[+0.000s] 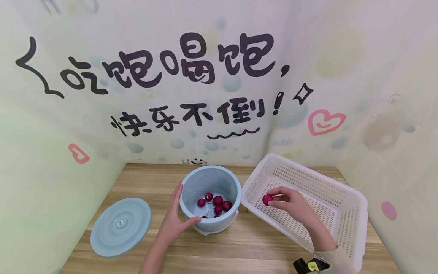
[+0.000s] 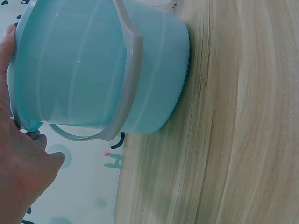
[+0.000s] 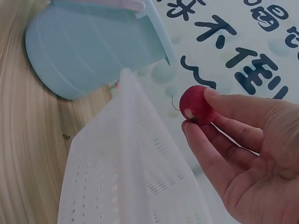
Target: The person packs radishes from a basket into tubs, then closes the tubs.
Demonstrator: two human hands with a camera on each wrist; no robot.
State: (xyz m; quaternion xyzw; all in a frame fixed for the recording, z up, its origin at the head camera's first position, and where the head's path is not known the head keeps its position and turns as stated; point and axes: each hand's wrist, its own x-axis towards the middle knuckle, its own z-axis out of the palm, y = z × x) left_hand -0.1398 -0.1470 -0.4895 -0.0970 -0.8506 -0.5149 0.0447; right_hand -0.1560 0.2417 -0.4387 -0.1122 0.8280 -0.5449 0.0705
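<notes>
A light blue bucket (image 1: pixel 219 224) stands on the table with several red radishes (image 1: pixel 218 200) at its bottom. My left hand (image 1: pixel 173 220) holds the bucket by its rim, thumb at the near side and fingers at the left; the left wrist view shows the same hand (image 2: pixel 28 161) at the rim. Over the white perforated basket (image 1: pixel 304 238), my right hand (image 1: pixel 295 204) pinches one radish (image 1: pixel 267 199) between thumb and fingertips. In the right wrist view, this radish (image 3: pixel 197 105) has a thin root trailing from it.
A round blue lid (image 1: pixel 121 226) lies on the wooden table (image 1: pixel 253 247), left of the bucket. The bucket's pale handle (image 2: pixel 133 70) hangs down its side. Behind the table rises a wall (image 1: pixel 219 144) with printed black characters. The basket stands close by the bucket's right side.
</notes>
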